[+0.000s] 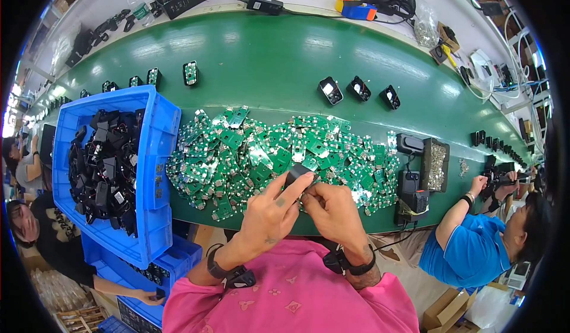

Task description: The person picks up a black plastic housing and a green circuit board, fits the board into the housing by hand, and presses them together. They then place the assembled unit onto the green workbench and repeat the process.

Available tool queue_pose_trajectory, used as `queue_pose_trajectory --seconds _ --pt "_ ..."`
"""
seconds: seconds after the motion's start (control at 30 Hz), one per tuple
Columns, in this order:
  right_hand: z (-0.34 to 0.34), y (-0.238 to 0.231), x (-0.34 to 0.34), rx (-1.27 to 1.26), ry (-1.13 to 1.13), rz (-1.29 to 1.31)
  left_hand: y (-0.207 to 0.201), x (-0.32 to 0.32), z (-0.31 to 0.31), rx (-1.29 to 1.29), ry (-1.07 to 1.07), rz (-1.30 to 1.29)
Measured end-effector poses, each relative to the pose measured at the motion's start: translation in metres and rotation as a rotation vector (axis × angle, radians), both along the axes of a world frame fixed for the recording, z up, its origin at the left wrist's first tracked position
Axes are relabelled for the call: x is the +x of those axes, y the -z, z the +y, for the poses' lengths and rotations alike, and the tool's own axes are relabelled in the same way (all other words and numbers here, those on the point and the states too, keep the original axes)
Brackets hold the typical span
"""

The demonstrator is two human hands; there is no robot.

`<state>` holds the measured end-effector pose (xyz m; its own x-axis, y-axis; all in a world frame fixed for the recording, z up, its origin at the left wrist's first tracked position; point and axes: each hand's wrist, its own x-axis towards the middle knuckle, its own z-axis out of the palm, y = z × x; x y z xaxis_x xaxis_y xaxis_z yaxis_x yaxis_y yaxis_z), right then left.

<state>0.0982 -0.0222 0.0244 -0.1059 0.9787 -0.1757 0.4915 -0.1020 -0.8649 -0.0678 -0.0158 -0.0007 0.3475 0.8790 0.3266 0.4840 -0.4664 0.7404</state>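
Note:
A small black plastic case (296, 173) is gripped in my left hand (268, 215), over the near edge of a heap of green circuit boards (261, 146). Beside it my right hand (334, 213) is closed, its thumb and fingertips pinched together against the lower side of the case. Whatever lies in that pinch is hidden behind the fingers. The boards are spread in a wide loose pile across the green bench (255, 48), just beyond both hands.
To the left, a blue crate (160, 149) holds many black cases with wires. Right of the boards stand a black tray of small metal parts (435, 165) and a black device (412, 193). Several open cases (331, 90) sit farther back. A person in blue (475, 238) works at the right.

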Motion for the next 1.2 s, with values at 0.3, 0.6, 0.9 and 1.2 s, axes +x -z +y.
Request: queue_pose_trajectory --seconds 0.3,0.6,0.9,1.2 --pt "-0.003 0.011 0.001 -0.028 0.041 0.276 -0.012 -0.007 0.002 0.125 0.004 0.024" --pt "-0.008 0.025 -0.003 0.194 0.241 0.333 -0.009 -0.003 -0.001 -0.392 -0.064 -0.434" --pt "-0.005 0.025 0.002 0.081 0.145 0.423 0.000 -0.010 0.004 -0.693 0.018 -0.700" --pt "-0.006 0.034 -0.001 0.216 0.001 0.524 0.015 -0.009 0.008 -0.533 0.038 -0.642"
